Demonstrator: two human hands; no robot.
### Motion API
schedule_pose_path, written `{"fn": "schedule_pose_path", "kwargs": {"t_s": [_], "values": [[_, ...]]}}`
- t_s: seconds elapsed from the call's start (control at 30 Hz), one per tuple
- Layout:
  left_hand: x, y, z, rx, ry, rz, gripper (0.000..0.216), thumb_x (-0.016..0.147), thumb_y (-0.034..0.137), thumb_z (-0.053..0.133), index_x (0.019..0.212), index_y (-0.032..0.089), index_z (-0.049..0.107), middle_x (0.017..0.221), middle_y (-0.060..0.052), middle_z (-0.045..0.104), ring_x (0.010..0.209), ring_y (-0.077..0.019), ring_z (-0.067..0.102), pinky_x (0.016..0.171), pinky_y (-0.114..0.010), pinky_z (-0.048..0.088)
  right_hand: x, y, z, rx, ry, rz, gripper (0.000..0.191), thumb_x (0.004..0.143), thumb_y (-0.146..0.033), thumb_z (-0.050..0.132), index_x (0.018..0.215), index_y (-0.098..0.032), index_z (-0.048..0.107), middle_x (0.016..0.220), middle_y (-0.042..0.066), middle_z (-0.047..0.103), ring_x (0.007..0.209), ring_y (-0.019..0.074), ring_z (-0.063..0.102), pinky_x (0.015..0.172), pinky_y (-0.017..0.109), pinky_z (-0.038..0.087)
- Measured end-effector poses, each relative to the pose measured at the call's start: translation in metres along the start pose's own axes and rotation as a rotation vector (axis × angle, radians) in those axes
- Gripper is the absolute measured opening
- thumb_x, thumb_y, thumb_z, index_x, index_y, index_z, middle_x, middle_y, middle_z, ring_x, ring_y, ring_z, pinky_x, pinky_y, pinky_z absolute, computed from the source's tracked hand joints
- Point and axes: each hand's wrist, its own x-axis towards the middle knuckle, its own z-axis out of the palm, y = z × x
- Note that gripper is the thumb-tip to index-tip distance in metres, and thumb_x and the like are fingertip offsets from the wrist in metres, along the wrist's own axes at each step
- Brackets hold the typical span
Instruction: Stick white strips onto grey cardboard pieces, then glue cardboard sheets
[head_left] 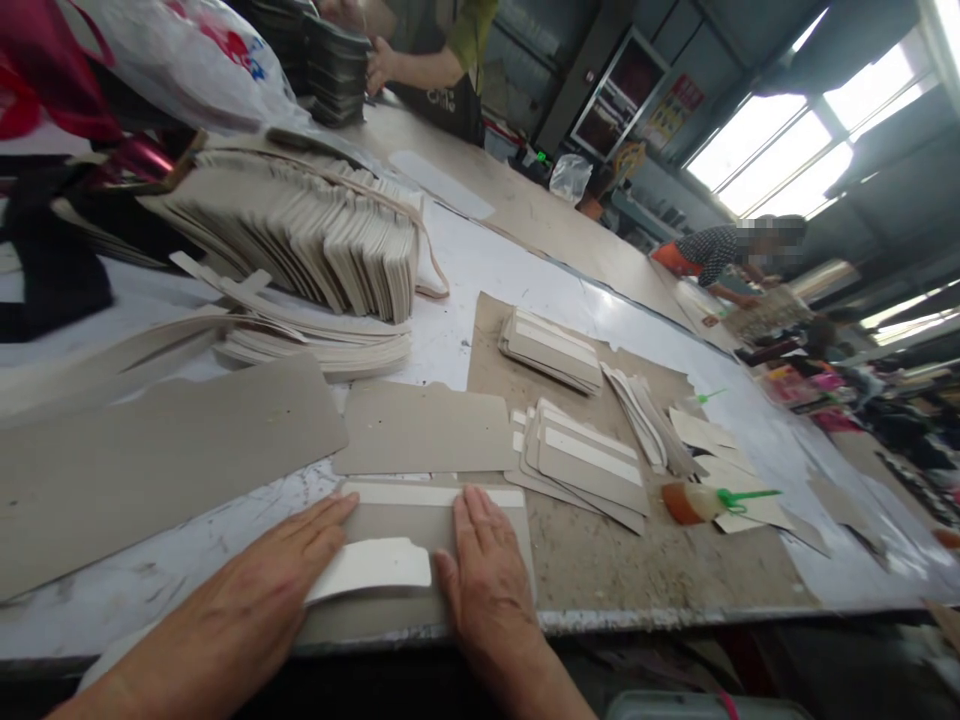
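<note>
A grey-beige board panel [405, 520] lies at the table's front edge with a pale strip [420, 495] along its far side. My left hand [289, 565] rests on the panel's left part, its fingers stretched out and fingertips at the strip's left end. From under that hand a curved white piece [382, 565] reaches over the panel; whether the palm grips it is hidden. My right hand [491, 570] lies flat on the panel's right part, fingertips on the strip and thumb out to the left. Just beyond lies another grey panel [427, 430].
Stacked panels with pale strips [589, 455] lie to the right, near a glue bottle [694, 503] with a green nozzle. A long row of boards [300, 225] stands at the back left. Larger grey sheets [165, 450] lie left. Other people work across the tables.
</note>
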Motion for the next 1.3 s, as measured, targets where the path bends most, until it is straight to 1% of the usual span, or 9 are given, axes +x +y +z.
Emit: {"fn": "schedule_pose_path", "kwargs": {"t_s": [0.17, 0.27, 0.37, 0.5, 0.63, 0.8, 1.0, 1.17, 1.3], "values": [[-0.009, -0.009, 0.002, -0.221, -0.218, -0.096, 0.054, 0.077, 0.009, 0.044, 0.125, 0.024, 0.065, 0.135, -0.002, 0.064, 0.126, -0.0192, 0.059, 0.108, -0.028, 0.047, 0.001, -0.019, 0.025, 0.039, -0.018, -0.185, 0.062, 0.082, -0.015, 0.051, 0.139, 0.007, 0.047, 0.146, 0.028, 0.048, 0.141, 0.036, 0.04, 0.111, 0.051, 0.043], [-0.014, -0.013, 0.005, -0.239, -0.255, -0.083, 0.057, 0.076, 0.009, 0.047, 0.129, 0.024, 0.062, 0.139, -0.004, 0.061, 0.128, -0.0217, 0.057, 0.109, -0.031, 0.047, 0.007, -0.023, 0.032, 0.062, 0.031, -0.27, 0.064, 0.079, -0.011, 0.05, 0.14, 0.007, 0.045, 0.145, 0.028, 0.049, 0.145, 0.0334, 0.034, 0.111, 0.05, 0.042], [-0.015, -0.012, 0.004, -0.24, -0.26, -0.072, 0.058, 0.076, 0.009, 0.048, 0.131, 0.024, 0.06, 0.14, -0.004, 0.059, 0.129, -0.0221, 0.057, 0.11, -0.031, 0.046, 0.01, -0.028, 0.033, 0.088, 0.042, -0.25, 0.065, 0.077, -0.009, 0.048, 0.141, 0.005, 0.045, 0.146, 0.026, 0.05, 0.147, 0.0304, 0.03, 0.113, 0.049, 0.04], [-0.011, -0.005, 0.001, -0.193, -0.21, -0.067, 0.055, 0.077, 0.009, 0.045, 0.127, 0.02, 0.062, 0.137, -0.006, 0.062, 0.125, -0.0216, 0.06, 0.107, -0.029, 0.047, 0.016, -0.038, 0.03, 0.146, 0.044, -0.259, 0.065, 0.076, -0.012, 0.049, 0.14, 0.0, 0.049, 0.147, 0.019, 0.051, 0.148, 0.0282, 0.029, 0.116, 0.046, 0.033], [-0.007, -0.002, -0.004, -0.14, -0.176, -0.043, 0.052, 0.076, 0.008, 0.041, 0.121, 0.018, 0.065, 0.131, -0.007, 0.066, 0.119, -0.0213, 0.064, 0.103, -0.029, 0.049, 0.023, -0.044, 0.023, 0.184, 0.076, -0.268, 0.058, 0.082, -0.018, 0.052, 0.139, -0.005, 0.051, 0.146, 0.013, 0.054, 0.144, 0.0274, 0.035, 0.116, 0.041, 0.03], [-0.005, -0.003, -0.008, -0.129, -0.134, -0.007, 0.057, 0.074, 0.006, 0.042, 0.126, 0.016, 0.061, 0.132, -0.008, 0.065, 0.119, -0.019, 0.064, 0.104, -0.024, 0.047, 0.03, -0.041, 0.014, 0.28, -0.019, -0.228, 0.054, 0.087, -0.022, 0.053, 0.14, -0.014, 0.051, 0.146, 0.006, 0.056, 0.134, 0.027, 0.044, 0.11, 0.04, 0.032], [-0.003, 0.004, -0.006, 0.044, -0.062, 0.047, 0.052, 0.071, 0.003, 0.04, 0.115, 0.012, 0.066, 0.122, -0.01, 0.071, 0.11, -0.0206, 0.069, 0.094, -0.025, 0.055, 0.036, -0.038, 0.014, 0.343, -0.021, -0.223, 0.053, 0.089, -0.023, 0.054, 0.142, -0.018, 0.05, 0.143, 0.004, 0.058, 0.128, 0.0256, 0.045, 0.109, 0.037, 0.03], [-0.011, 0.003, -0.001, 0.112, -0.091, 0.05, 0.053, 0.07, 0.005, 0.045, 0.118, 0.018, 0.064, 0.126, -0.005, 0.069, 0.116, -0.0223, 0.065, 0.103, -0.033, 0.048, 0.034, -0.037, 0.019, 0.325, -0.027, -0.223, 0.051, 0.09, -0.022, 0.054, 0.141, -0.021, 0.051, 0.14, 0.002, 0.06, 0.126, 0.0237, 0.045, 0.108, 0.034, 0.028], [-0.013, 0.001, -0.002, 0.078, 0.014, -0.014, 0.044, 0.077, 0.005, 0.041, 0.112, 0.015, 0.065, 0.116, -0.007, 0.073, 0.106, -0.0179, 0.067, 0.098, -0.024, 0.049, 0.033, -0.036, 0.02, 0.331, -0.07, -0.202, 0.053, 0.09, -0.023, 0.054, 0.142, -0.024, 0.05, 0.143, 0.001, 0.057, 0.128, 0.0232, 0.043, 0.11, 0.034, 0.027]]}}
